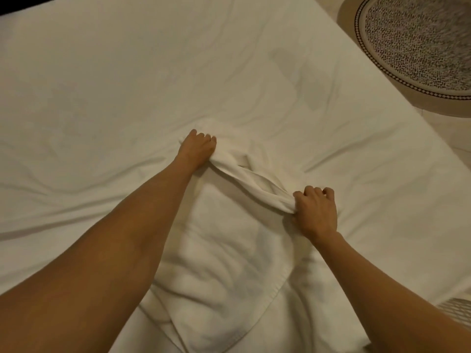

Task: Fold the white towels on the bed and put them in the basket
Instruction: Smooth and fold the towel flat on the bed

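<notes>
A white towel lies spread on the bed, its hemmed near edge running toward the bottom of the view. My left hand grips the towel's far edge, bunched under the fingers. My right hand grips the same edge farther right and nearer to me. The gathered cloth is stretched in a ridge between the two hands. No basket is in view.
The bed's white sheet is wrinkled around the towel. The bed's right edge runs diagonally from top centre to lower right. Beyond it lies pale floor with a round patterned rug at the top right.
</notes>
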